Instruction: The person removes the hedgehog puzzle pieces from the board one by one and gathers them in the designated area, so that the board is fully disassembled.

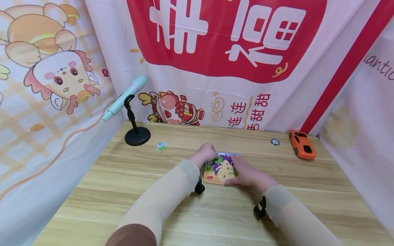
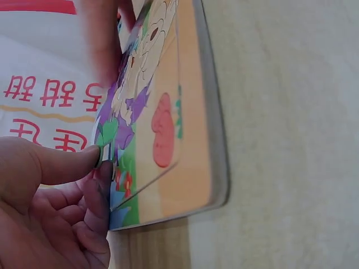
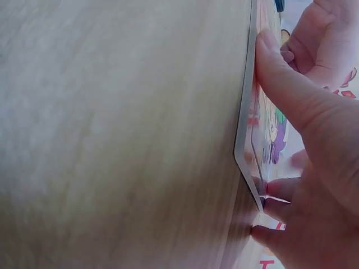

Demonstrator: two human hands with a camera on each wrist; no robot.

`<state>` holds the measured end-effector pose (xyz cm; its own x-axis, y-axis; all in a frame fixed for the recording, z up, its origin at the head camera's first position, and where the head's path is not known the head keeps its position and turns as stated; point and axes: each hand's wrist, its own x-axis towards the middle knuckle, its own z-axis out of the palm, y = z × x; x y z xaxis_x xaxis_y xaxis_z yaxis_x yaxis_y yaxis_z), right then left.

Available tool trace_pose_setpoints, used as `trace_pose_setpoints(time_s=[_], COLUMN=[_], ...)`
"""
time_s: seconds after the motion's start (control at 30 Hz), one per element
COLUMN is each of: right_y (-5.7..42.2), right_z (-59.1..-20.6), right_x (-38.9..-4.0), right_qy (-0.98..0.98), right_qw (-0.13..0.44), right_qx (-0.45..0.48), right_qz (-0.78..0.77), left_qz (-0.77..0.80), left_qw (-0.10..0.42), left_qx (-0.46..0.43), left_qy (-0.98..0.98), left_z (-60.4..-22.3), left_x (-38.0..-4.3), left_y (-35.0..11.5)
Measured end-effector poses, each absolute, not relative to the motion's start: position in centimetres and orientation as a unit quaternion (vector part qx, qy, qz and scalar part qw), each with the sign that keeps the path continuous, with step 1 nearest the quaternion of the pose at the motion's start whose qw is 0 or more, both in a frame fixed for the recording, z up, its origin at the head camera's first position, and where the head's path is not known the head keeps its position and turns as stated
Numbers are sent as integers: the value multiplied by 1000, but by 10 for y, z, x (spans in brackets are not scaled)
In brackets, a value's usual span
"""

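A jigsaw board (image 1: 212, 178) with a purple-haired cartoon figure lies flat on the wooden table. At its far left side, my left hand (image 1: 205, 153) pinches a puzzle piece (image 2: 107, 132) with green on it between thumb and curled fingers, held against the picture. My right hand (image 1: 247, 173) rests spread on the board's right part. In the right wrist view, the thumb (image 3: 277, 64) of that hand lies along the near edge and its fingertips touch the side edge. A loose blue, white and green puzzle piece (image 1: 161, 147) lies left of the board.
A turquoise microphone (image 1: 126, 97) sits in a black stand (image 1: 138, 136) at the back left. Toward the back right are a round chip (image 1: 275, 141) and an orange toy car (image 1: 302, 145). Printed curtains (image 1: 215, 85) hang behind and beside the table (image 1: 227, 218).
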<state>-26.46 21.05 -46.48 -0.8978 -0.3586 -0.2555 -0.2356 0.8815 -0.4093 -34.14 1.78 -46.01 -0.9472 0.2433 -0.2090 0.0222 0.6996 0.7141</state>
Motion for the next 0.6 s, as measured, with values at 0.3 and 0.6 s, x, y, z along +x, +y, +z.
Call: trace_pose_setpoints(time_s=[0.3,0.6], right_y=[211,210], right_z=[-462,-460], right_x=[-260,-259], right_qy=[951,947], right_qw=[173,182], right_qx=[-173,-181], right_qz=[-192,-191], left_qz=[376,388], left_qw=[155,153], left_qx=[64,63], left_qy=[911,907], left_z=[-462,-461], left_x=[-345,-344], left_y=[19,16])
